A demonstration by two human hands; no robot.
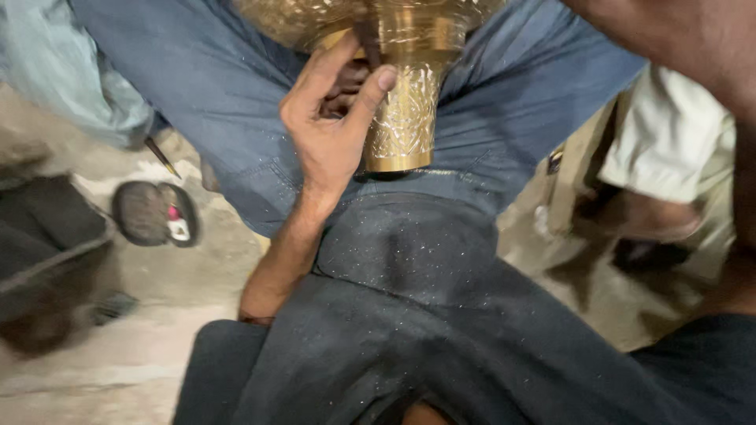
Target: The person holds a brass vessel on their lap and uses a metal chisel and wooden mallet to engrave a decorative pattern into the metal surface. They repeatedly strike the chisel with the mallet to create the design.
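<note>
Left hand gripping an engraved brass vessel held over the lap.

The left hand (331, 134) is closed around the neck of the brass vessel (402, 102); the thumb presses the engraved stem, the fingers curl behind it. The vessel's flared base points down, just right of the wrist, resting against the blue-jeaned thigh (197, 86). The right forearm (693, 47) crosses the upper right corner; its hand is out of view. Left of the wrist, well apart, a small dark case (153, 212) lies on the floor (118, 378).
</note>
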